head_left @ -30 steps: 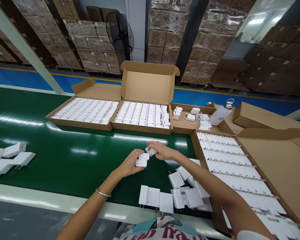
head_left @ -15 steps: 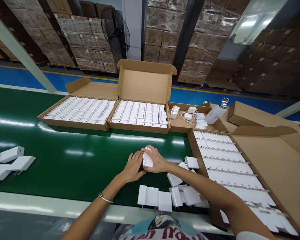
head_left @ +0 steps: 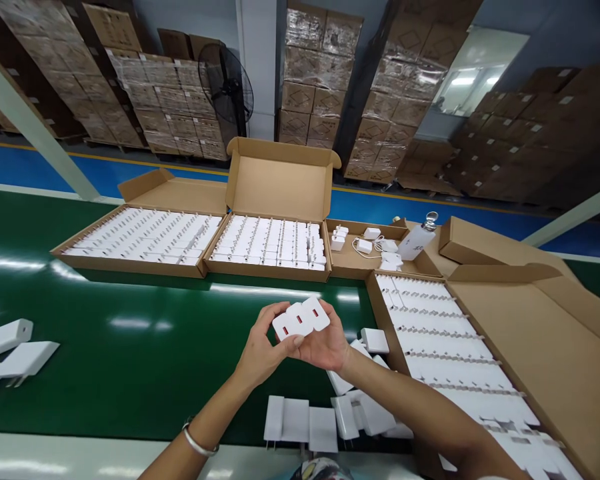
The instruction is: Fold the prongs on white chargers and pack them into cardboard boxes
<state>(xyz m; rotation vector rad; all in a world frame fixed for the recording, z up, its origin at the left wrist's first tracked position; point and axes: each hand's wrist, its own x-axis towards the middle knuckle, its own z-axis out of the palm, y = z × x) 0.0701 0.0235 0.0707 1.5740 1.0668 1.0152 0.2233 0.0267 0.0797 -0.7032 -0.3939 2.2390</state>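
Three white charger plugs sit side by side between my two hands, their faces with red USB ports turned up toward me. My left hand grips them from the left, thumb along the lower edge. From the right, my right hand wraps round the same chargers, its fingers partly hidden behind them. Below and to the right, a loose pile of white chargers lies on the green belt, several with their pins pointing down.
An open carton of chargers stands at the right, two more cartons at the back. A shallow box holds cables and adapters beside a white bottle. More chargers lie far left.
Both hands have turned the chargers so that their port faces show. Fingers that covered them have shifted to the sides and underneath. The head view has tilted slightly.
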